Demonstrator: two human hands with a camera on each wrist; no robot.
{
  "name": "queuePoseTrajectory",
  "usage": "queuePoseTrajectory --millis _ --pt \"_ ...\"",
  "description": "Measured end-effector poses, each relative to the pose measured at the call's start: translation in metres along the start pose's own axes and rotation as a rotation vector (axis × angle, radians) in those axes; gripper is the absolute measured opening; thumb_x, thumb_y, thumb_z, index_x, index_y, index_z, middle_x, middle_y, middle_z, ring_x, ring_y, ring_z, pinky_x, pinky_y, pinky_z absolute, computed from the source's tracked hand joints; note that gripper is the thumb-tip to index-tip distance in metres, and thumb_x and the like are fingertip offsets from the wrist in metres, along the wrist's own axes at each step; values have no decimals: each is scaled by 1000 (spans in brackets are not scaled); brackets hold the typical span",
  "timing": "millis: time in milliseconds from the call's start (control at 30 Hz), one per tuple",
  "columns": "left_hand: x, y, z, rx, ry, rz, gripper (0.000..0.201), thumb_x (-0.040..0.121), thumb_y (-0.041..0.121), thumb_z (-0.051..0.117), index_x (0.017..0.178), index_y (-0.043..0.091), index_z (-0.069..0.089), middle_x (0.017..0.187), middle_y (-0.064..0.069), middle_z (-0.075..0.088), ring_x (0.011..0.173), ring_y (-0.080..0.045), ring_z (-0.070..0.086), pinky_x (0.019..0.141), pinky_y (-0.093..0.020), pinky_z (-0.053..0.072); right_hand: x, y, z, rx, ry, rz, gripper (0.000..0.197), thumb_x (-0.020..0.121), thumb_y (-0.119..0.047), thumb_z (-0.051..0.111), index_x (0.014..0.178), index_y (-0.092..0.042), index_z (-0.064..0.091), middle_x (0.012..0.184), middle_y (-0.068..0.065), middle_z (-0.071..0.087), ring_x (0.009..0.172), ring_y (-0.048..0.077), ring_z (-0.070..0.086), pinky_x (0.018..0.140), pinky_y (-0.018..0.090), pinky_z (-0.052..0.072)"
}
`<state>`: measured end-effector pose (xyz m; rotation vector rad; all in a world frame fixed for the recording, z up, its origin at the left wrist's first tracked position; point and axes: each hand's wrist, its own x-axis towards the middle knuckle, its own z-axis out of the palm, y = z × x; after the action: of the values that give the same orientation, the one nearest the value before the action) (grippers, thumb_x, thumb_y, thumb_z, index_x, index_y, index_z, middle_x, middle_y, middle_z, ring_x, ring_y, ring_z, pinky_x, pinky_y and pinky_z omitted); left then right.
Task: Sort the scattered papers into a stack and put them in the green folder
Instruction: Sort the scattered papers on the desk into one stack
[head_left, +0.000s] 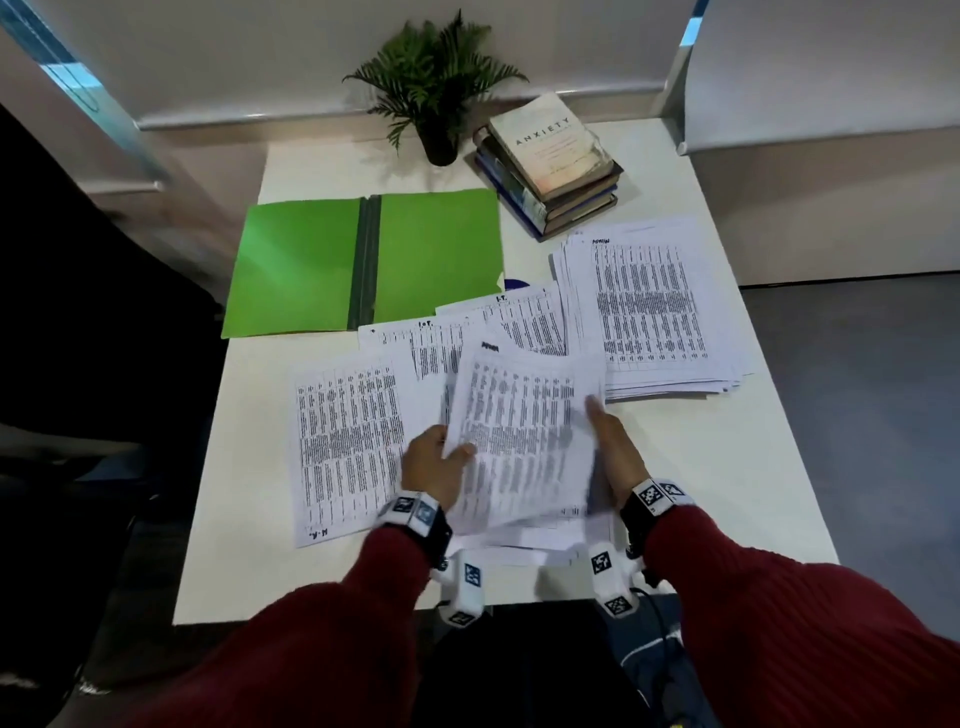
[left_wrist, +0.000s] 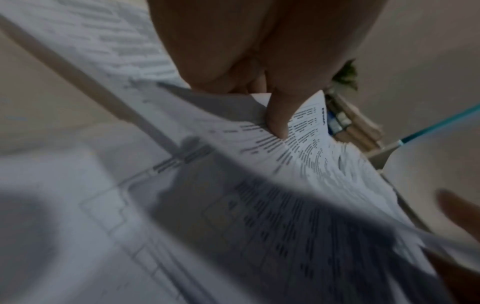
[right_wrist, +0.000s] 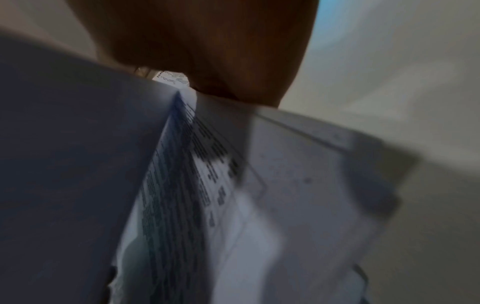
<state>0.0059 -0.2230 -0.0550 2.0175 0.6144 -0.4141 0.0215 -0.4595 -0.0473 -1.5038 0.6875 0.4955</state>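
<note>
Holding a bundle of papers (head_left: 519, 441) just above the table (head_left: 727, 493), the left hand (head_left: 434, 462) pinches one edge and the right hand (head_left: 615, 447) lies straight-fingered against the other, the green folder (head_left: 363, 262) open beyond. Left wrist: the thumb (left_wrist: 279, 115) presses the sheets (left_wrist: 298, 164). Right wrist: the finger state cannot be told behind blurred pages (right_wrist: 194, 185)

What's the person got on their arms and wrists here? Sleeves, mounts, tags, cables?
Both arms wear dark red ribbed knit sleeves. Each wrist carries a black band with white blocks printed with black-and-white square fiducial tags. White camera mounts hang under both wrists, also tagged. A thin black cable trails from the right one.
</note>
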Motion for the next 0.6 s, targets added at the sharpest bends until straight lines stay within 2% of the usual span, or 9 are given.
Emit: queuePoseTrajectory --millis 33,67,100,133,200,267,367,467,600 --pt "1 -2 7 25 -13 -1 29 95 26 73 118 9 68 110 -4 74 91 -22 68 79 -31 53 2 7 -1 -66 2 -35 56 81 -61 77 120 -27 58 108 -7 75 87 9 70 92 36 51" --pt "2 -4 11 32 -27 -7 30 94 26 73 119 9 67 109 -3 73 92 -22 66 80 -29 50 6 16 -3 -136 1 -70 59 82 -38 85 128 -20 54 117 2 72 95 16 69 89 35 53" --pt "4 -4 11 28 -31 -11 29 94 25 74 118 10 66 107 -2 72 91 -21 64 80 -28 48 10 23 -5 -202 6 -103 64 82 -16 85 136 -15 49 122 5 67 102 21 65 90 33 51" --pt "5 -5 6 25 -17 -15 27 94 26 75 116 13 66 104 0 71 90 -19 63 81 -28 48 10 26 -5 -254 12 -115 68 82 -5 82 140 -12 46 123 4 62 108 23 61 92 32 48" --pt "9 -11 -13 36 57 -34 27 92 32 76 113 16 66 100 3 72 91 -19 67 87 -31 53 8 25 -5 -286 19 -150 69 83 1 79 142 -11 45 121 3 59 112 24 57 93 32 45" --pt "16 -27 -42 100 197 -83 39 90 38 76 122 18 67 116 -5 72 104 -25 67 94 -34 52 11 23 -6 -297 36 -186 69 83 1 78 143 -13 46 122 3 59 114 24 57 94 32 44" --pt "25 -58 -87 253 401 -344 78 78 54 82 139 17 52 138 -22 48 127 -41 48 102 -54 45 13 8 -10 -265 48 -216 73 82 2 76 144 -19 46 129 5 61 118 28 58 102 44 48" --pt "26 -82 -112 350 434 -624 116 60 70 86 142 6 35 140 -29 38 132 -45 37 104 -62 39 20 -15 -26 -237 79 -258 71 81 4 74 140 -23 47 131 6 62 119 33 58 105 53 48" --pt "37 -100 -118 318 384 -597 112 60 63 90 135 -2 38 133 -28 54 125 -46 51 102 -59 46 40 -49 -56 -199 136 -276 68 80 8 73 136 -22 49 130 9 64 119 35 60 103 57 50"
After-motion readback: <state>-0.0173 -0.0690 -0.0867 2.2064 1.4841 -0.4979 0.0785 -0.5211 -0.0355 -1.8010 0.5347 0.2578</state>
